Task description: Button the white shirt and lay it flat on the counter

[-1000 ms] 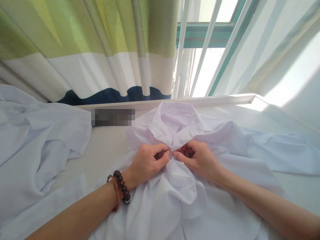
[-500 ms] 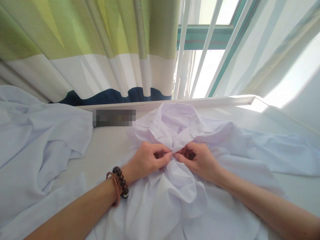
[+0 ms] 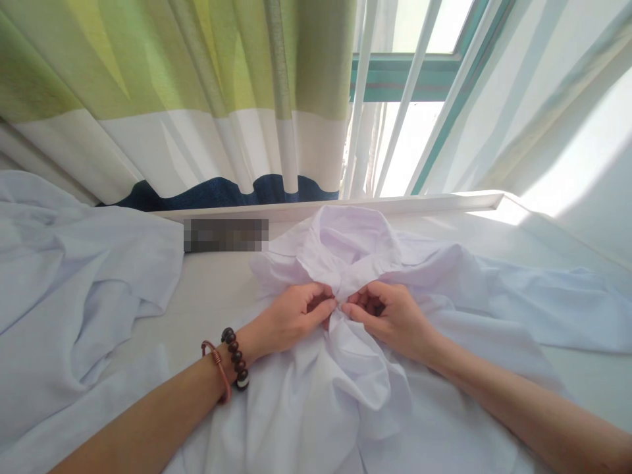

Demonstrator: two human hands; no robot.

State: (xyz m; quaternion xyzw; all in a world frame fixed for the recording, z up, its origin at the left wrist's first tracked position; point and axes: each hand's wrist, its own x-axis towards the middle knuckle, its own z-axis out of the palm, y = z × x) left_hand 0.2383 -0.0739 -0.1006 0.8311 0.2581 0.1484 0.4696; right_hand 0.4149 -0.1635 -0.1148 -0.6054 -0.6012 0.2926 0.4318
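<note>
A white shirt lies spread in front of me, its collar standing up in a ring towards the window. Just below the collar, my left hand pinches the front edge of the shirt between thumb and fingers. Close beside it on the right, my right hand grips the other side of the same front opening. The fingertips of both hands nearly meet there; any button between them is too small to make out. Below the hands the cloth bunches into loose folds. One sleeve stretches out to the right.
More white cloth lies crumpled at the left. A dark, pixelated block sits near the back ledge. Behind it hang a green, white and blue curtain and a barred window. A wall stands at the right.
My left hand has shifted slightly left, its wrist turning a little, and the cloth at the pinch has moved with it. The right hand stays nearly in place.
</note>
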